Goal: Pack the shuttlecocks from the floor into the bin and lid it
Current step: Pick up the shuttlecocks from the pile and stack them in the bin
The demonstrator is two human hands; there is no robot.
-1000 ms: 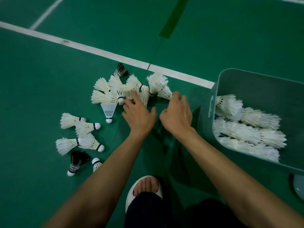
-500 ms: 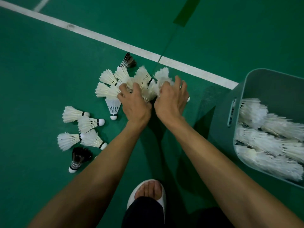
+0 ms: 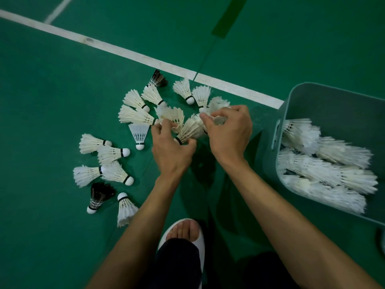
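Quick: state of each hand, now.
Left hand: grips a feathered shuttlecock near its cork.
Right hand: pinches a second shuttlecock.

No text, label, brand or number can be read anywhere in this view.

Both bare arms reach forward and down, hands close together.
The left hand (image 3: 171,152) and right hand (image 3: 230,133), backs up, each curl their fingers (image 3: 239,110) round shuttlecocks (image 3: 190,129).
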